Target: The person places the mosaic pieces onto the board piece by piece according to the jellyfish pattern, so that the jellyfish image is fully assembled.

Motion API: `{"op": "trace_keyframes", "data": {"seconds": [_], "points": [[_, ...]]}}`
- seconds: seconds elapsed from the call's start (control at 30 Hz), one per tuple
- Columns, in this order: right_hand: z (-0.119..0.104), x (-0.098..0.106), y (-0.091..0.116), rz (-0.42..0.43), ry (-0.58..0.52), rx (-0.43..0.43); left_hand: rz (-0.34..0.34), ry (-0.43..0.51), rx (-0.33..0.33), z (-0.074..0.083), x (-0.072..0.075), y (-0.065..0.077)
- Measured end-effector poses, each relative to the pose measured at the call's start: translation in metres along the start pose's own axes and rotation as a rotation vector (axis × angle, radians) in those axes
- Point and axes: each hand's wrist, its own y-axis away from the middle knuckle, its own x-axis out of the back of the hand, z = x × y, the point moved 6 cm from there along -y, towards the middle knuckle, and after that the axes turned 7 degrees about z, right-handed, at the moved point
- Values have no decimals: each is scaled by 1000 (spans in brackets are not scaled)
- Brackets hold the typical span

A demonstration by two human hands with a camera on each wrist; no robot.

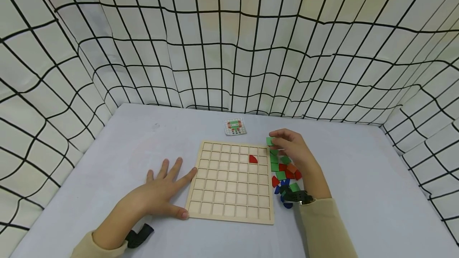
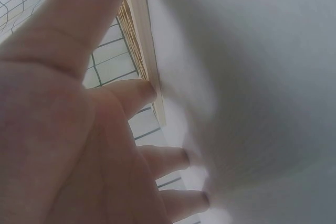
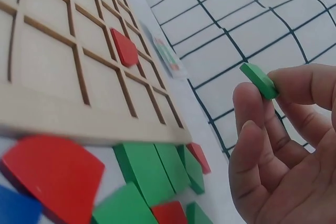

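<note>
A wooden grid board [image 1: 229, 182] lies on the table, its cells bare except for one red quarter-circle tile [image 1: 253, 159] near the upper right. My left hand [image 1: 157, 194] is spread flat at the board's left side, the thumb and index finger touching its edge. Above the board's upper right corner, my right hand [image 1: 295, 148] pinches a green square tile [image 3: 260, 81] between thumb and fingertips. The right wrist view shows that tile raised clear of the pile. Beneath this hand, several green tiles [image 1: 274, 166] lie along the board's right edge.
Red tiles [image 1: 275, 181], an orange tile [image 1: 292, 168] and blue tiles [image 1: 288, 205] are heaped right of the board, partly hidden by the right wrist. A pattern card [image 1: 235, 126] lies beyond the board. Black-lined netting [image 1: 229, 59] surrounds the white table [image 1: 358, 178].
</note>
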Motion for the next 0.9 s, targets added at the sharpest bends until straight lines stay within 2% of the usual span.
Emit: {"op": "trace_keyframes", "data": {"seconds": [0.23,0.7,0.9], "points": [[-4,-15,0,-39,35,26,-2,4,-3,1,1,-1],[-6,-50,6,-166,22,99,-9,22,15,0,0,0],[-4,-61,6,-172,38,103,-4,24,12,0,0,0]]}}
